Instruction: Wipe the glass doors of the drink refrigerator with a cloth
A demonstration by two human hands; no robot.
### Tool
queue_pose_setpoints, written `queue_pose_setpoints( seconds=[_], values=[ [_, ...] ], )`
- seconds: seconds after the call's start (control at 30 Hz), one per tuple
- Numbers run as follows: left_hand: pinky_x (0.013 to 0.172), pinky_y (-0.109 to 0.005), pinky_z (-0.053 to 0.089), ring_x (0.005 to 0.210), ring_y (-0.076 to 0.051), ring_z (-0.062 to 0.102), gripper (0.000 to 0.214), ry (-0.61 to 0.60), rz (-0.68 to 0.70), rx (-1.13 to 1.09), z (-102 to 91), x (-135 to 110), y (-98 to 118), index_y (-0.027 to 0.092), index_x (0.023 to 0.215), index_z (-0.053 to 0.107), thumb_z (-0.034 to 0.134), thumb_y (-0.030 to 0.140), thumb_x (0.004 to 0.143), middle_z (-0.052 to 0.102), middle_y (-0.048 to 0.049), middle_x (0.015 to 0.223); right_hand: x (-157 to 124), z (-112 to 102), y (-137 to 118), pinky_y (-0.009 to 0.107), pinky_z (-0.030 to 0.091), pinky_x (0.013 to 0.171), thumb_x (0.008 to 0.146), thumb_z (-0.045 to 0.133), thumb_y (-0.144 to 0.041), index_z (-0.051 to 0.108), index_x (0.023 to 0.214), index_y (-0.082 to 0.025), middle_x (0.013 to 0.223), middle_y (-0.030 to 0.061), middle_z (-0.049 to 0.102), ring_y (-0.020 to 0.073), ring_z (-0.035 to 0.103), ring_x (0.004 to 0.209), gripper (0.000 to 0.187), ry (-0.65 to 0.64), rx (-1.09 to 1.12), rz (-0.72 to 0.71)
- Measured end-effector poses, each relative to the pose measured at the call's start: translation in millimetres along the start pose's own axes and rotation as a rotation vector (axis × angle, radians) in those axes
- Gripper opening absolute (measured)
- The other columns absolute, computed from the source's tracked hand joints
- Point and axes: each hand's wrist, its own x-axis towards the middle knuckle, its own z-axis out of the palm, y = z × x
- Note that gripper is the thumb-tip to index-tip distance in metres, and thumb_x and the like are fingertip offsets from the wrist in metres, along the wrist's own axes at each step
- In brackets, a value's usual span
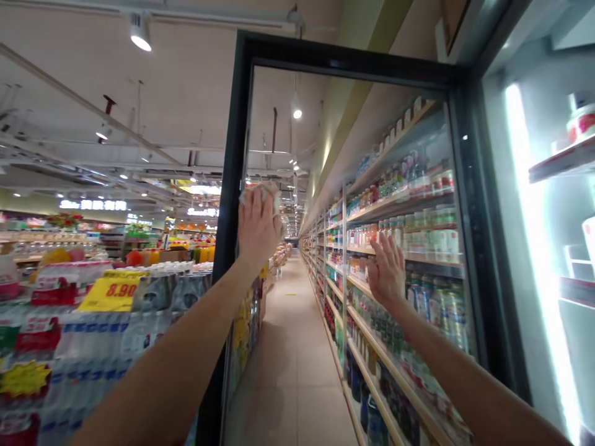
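A glass cooler door (290, 80) with a black frame stands swung open before me. High on the left side of its pane, my left hand (257, 226) presses a pale, crumpled cloth (272, 189) against the glass, close to the frame. The palm and fingers cover most of the cloth. My right hand (387, 272) is raised at the right half of the pane with its fingers spread and nothing in it. Whether its fingertips touch the glass I cannot tell.
To the right is the lit cooler interior (534, 248) with shelves. Through the glass, shelves of bottles and cans (432, 229) line a tiled aisle (288, 347). Packs of bottled drinks (88, 341) are stacked at left, with a yellow price sign (111, 291).
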Motion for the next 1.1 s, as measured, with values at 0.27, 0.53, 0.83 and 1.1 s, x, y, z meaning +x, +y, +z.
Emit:
queue_pose_setpoints(
  seconds=[0.27, 0.53, 0.83, 1.1],
  values=[
    [0.111, -0.048, 0.026, 0.139, -0.027, 0.022, 0.049, -0.021, 0.152, -0.028, 11.8, -22, 1, 0.012, 0.135, 0.038, 0.037, 0.028, 0.088, 0.035, -0.0149, 0.145, -3, 5, 3, 0.049, 0.024, 0.11, 0.091, 0.036, -0.032, 0.037, 0.137, -0.022, 0.146, 0.0101, 0.036, 0.0244, 0.023, 0.14, 0.047, -0.022, -0.019, -0.016],
    [0.111, -0.043, 0.027, 0.138, -0.023, 0.026, 0.047, -0.073, 0.396, -0.079, 18.9, -15, 9, 0.017, 0.133, 0.042, 0.037, 0.028, 0.088, 0.038, -0.0101, 0.144, -2, 5, -1, 0.05, 0.026, 0.109, 0.091, 0.035, -0.031, 0.035, 0.138, -0.022, 0.147, 0.0115, 0.034, 0.025, 0.022, 0.14, 0.048, -0.044, -0.046, -0.008],
    [0.112, -0.043, 0.026, 0.138, -0.022, 0.025, 0.048, -0.111, 0.563, -0.106, 27.7, -7, 44, 0.017, 0.136, 0.037, 0.035, 0.028, 0.09, 0.038, -0.0071, 0.145, -2, 6, -1, 0.05, 0.027, 0.108, 0.091, 0.036, -0.031, 0.033, 0.14, -0.022, 0.147, 0.0113, 0.035, 0.0254, 0.023, 0.14, 0.05, -0.035, -0.071, -0.024],
    [0.112, -0.047, 0.023, 0.139, -0.027, 0.02, 0.051, -0.038, 0.235, -0.064, 23.8, -11, 43, 0.012, 0.136, 0.037, 0.039, 0.026, 0.087, 0.034, -0.013, 0.146, -3, 6, -1, 0.05, 0.026, 0.109, 0.09, 0.036, -0.029, 0.032, 0.141, -0.024, 0.148, 0.0095, 0.033, 0.0248, 0.021, 0.14, 0.051, -0.041, -0.027, -0.003]
  ],
)
